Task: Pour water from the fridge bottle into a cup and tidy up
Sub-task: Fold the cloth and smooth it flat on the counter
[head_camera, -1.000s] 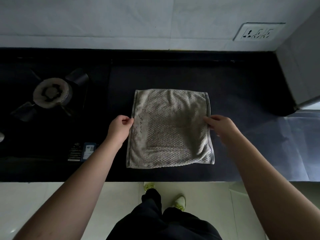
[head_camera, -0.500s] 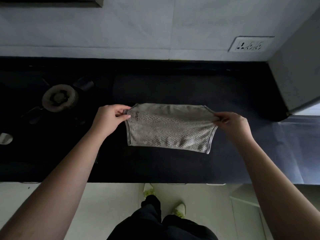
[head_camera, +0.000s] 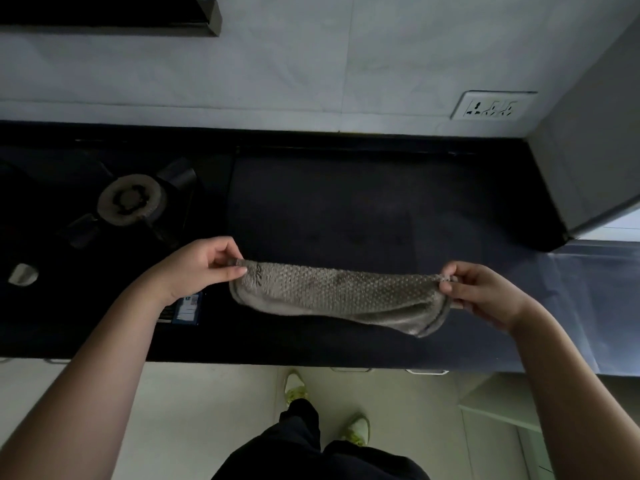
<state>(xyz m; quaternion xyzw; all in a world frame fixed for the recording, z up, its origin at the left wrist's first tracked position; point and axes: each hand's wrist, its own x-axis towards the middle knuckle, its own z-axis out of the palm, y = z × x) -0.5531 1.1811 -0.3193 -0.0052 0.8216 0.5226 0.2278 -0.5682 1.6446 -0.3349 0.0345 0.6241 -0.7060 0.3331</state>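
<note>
While your left hand (head_camera: 204, 263) pinches one end of the grey cloth (head_camera: 341, 294) and your right hand (head_camera: 485, 294) pinches the other, you've got it stretched between them above the dark countertop (head_camera: 346, 202), its lower edge sagging. Off to your left sits the gas burner (head_camera: 133, 199) with a round knob (head_camera: 22, 274) near the edge, and there's a wall socket (head_camera: 491, 106) up at the back right.

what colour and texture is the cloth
Grey-beige cloth with a bumpy waffle weave and a darker grey edge; the head view shows it.
</note>
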